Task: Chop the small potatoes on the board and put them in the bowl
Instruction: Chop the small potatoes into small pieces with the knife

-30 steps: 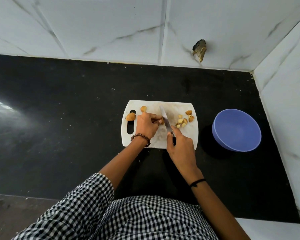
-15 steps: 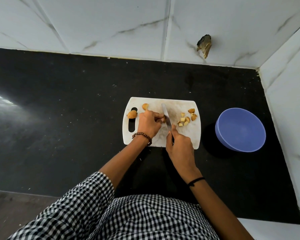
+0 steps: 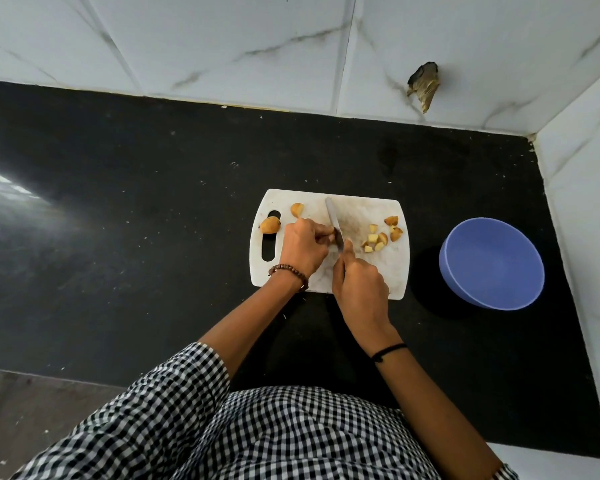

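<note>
From the head camera, your white cutting board (image 3: 329, 271) is the landmark; everything else sits around it. Your left hand (image 3: 302, 249) rests over the board's middle, fingers curled down and pinched on a potato that is almost wholly hidden under them (only a sliver shows at the fingertips). Your right hand (image 3: 361, 289) is over the board's near edge, fingers wrapped closed around the handle of the knife (image 3: 334, 223), forefinger stretched along its back; the blade runs away from you toward the board's far edge, just beside your left fingertips.

On the board's left end, one small whole potato (image 3: 270, 225) lies beside the handle slot (image 3: 271, 239), and another potato piece (image 3: 297, 210) sits near the far edge. The chopped potato pieces (image 3: 381, 235) are scattered on the board's right half, apart from the blade. The blue bowl (image 3: 492, 263) stands to the right of the board, not touching it, with nothing visible inside.

The board lies on a black stone counter (image 3: 153, 202), speckled with crumbs. Beyond the board rises a white marble-veined tiled wall (image 3: 222, 46) with a broken hole (image 3: 424, 85); a second tiled wall meets it right of the bowl. Your checked shirt (image 3: 257, 438) fills the near edge.
</note>
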Tool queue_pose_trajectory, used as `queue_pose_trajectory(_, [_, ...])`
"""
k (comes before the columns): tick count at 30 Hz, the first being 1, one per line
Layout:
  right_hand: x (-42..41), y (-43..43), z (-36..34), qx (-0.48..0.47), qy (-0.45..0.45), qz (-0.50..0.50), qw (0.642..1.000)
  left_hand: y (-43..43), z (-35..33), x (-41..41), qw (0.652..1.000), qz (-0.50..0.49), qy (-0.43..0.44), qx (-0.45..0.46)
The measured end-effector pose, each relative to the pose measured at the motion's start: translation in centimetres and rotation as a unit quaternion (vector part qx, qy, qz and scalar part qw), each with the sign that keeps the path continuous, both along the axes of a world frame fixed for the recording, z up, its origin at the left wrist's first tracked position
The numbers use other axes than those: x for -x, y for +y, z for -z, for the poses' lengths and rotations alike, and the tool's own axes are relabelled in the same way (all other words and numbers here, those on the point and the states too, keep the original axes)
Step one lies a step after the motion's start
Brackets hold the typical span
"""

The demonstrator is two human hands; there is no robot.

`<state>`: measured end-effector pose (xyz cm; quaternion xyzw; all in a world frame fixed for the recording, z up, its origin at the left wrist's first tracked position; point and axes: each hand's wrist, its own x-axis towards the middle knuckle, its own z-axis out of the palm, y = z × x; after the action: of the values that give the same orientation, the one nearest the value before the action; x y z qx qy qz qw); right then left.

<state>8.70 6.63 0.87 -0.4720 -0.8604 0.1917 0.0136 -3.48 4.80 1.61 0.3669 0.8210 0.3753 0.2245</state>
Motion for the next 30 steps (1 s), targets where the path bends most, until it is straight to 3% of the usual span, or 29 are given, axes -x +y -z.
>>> queue_pose_trajectory(13, [-1.7, -0.9, 0.1, -0.016, -0.044, -0.021, 0.999, 0.1, 0.5, -0.4, 0.999, -0.029, -0.013, -0.004])
queue_pose_trajectory(30, [-5.4, -2.6, -0.2, -0.029, -0.054, -0.022, 0.998, -0.2, 0.0, -0.8, 1.000, 0.008, 0.024, 0.005])
